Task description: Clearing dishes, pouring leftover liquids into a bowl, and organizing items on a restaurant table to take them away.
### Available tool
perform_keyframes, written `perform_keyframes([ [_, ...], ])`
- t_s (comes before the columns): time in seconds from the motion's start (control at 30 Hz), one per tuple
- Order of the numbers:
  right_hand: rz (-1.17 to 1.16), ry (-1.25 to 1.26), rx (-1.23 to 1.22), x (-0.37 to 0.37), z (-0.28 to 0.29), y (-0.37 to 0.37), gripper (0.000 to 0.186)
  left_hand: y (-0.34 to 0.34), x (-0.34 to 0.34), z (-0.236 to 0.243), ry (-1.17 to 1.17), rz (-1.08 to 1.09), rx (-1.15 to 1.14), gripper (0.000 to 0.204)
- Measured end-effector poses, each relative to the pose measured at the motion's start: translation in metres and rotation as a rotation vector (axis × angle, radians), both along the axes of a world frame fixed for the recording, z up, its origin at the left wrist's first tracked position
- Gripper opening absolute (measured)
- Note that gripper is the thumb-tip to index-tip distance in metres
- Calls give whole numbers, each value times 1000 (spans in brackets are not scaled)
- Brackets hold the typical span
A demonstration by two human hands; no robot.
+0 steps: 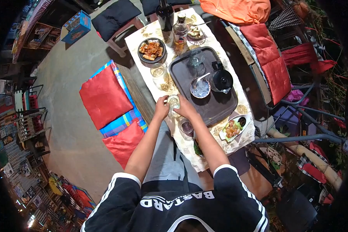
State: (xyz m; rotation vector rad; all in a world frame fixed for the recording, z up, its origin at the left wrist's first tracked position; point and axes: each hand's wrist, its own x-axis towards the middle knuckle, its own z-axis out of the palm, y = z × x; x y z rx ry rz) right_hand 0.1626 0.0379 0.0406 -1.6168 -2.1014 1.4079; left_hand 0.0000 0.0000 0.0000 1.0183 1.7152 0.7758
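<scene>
A clear drinking glass (173, 101) is held between my two hands over the near left edge of the table. My left hand (162, 108) grips its left side, thumb and fingers curled on it. From the right, my right hand (186, 108) closes round the other side. Just beyond lies a dark serving tray (223, 109). On it are a bowl of ice (200, 88) with a light-handled utensil (203, 76), a black-lidded jug (222, 81) and a clear glass vessel (196, 65). Another glass (159, 73) stands beyond my left hand.
The patterned tablecloth (142, 32) also bears a dark bottle (165, 16), a liquor bottle (180, 34), a bowl of food (151, 51) and a white dish (233, 129). Red-cushioned benches flank the table, left (106, 96) and right (261, 46). Black-cushioned stools (116, 19) stand behind.
</scene>
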Motion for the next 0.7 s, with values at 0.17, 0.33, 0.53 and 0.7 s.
perform_keyframes([
  [0.17,38,-12,31,4,3,0,83,-3,3,-2,5,-13,5,41],
  [0.33,24,-12,47,7,0,-6,78,-2,1,2,27,-92,53,41],
  [0.53,75,-88,-50,11,8,-4,67,5,1,12,67,-252,12,38],
  [0.7,132,-4,-106,30,27,21,61,26,-9,21,166,-349,-74,41],
])
